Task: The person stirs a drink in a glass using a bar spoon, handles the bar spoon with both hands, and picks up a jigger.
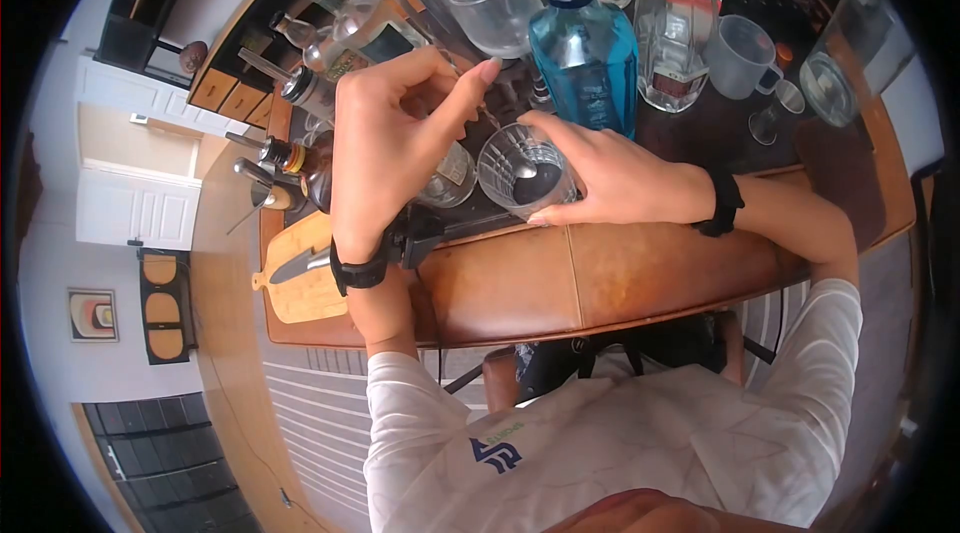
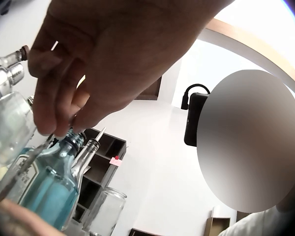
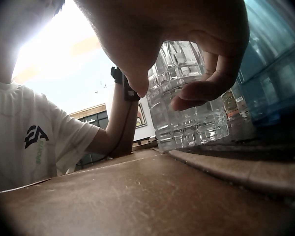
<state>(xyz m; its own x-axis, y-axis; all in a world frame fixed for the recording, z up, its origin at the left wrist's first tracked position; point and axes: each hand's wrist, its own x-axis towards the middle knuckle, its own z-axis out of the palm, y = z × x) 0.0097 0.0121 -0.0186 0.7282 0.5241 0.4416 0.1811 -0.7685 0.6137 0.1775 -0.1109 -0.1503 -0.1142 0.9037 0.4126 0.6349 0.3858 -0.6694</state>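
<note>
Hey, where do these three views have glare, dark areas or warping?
Head view: fisheye warping, with black corners; left wrist view: blown-out brightness at upper right, the left hand dark against it; right wrist view: strong glare at upper left, the right hand shadowed, the glass fairly clear.

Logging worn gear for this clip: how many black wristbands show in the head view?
2: one left-wrist band and one right-wrist band; no others seem hidden.
</note>
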